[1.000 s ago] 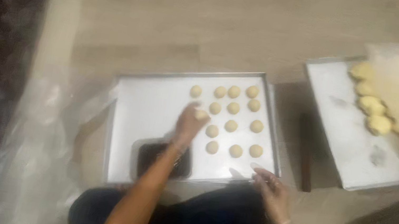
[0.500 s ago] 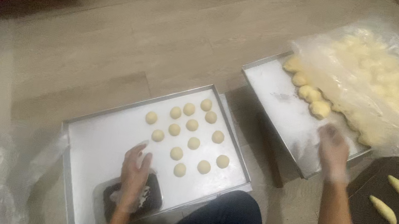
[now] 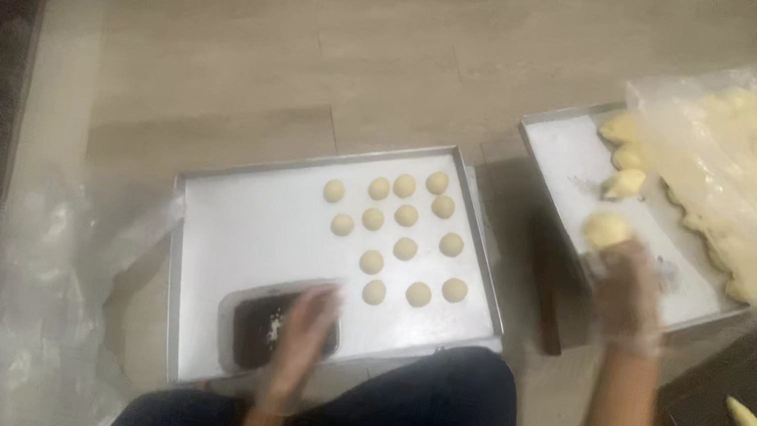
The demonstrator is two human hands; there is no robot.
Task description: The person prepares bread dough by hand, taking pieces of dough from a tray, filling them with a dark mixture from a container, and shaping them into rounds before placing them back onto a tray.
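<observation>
Right hand (image 3: 628,288) grips 1 dough lump (image 3: 607,229) over our far tray (image 3: 569,162); left hand (image 3: 305,328) dips loosely curled into the dark tub (image 3: 251,325). 12 balls (image 3: 407,216) done, many lumps left.

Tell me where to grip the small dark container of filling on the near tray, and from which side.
Grip the dark container by its two long side walls, coming straight down from above. It lies flat and open-topped on the tray, so the rim is exposed. The left hand already hovers over its right end. Probably avoid the far side, where the dough balls sit close.
</observation>
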